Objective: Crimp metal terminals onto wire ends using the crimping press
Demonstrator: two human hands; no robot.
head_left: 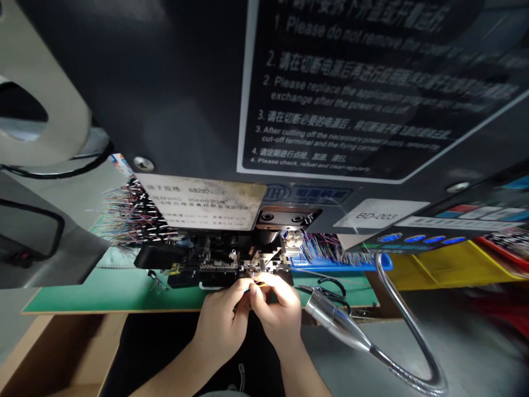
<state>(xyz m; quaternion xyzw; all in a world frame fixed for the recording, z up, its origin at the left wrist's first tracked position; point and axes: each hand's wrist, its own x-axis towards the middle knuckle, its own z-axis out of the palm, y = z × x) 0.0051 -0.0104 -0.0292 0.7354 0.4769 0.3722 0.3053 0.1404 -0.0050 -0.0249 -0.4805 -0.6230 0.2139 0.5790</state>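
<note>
Both hands meet at the lit working head (260,262) of a dark machine, above the front edge of a green table top (185,295). My left hand (225,314) has its thumb and forefinger pinched on a thin wire, mostly covered by the fingertips. Touching it on the right, my right hand (276,309) is closed in a pinch too, with a bit of yellow wire (261,284) showing between its fingers. The wire ends near the machine are too small to make out.
A metal gooseneck lamp (339,322) reaches in from the right, close to my right hand. Black-handled scissors (333,292) lie behind it. Wire bundles (132,212) stand at left; others lie in a blue tray (343,264). The machine's cover (185,99) overhangs everything.
</note>
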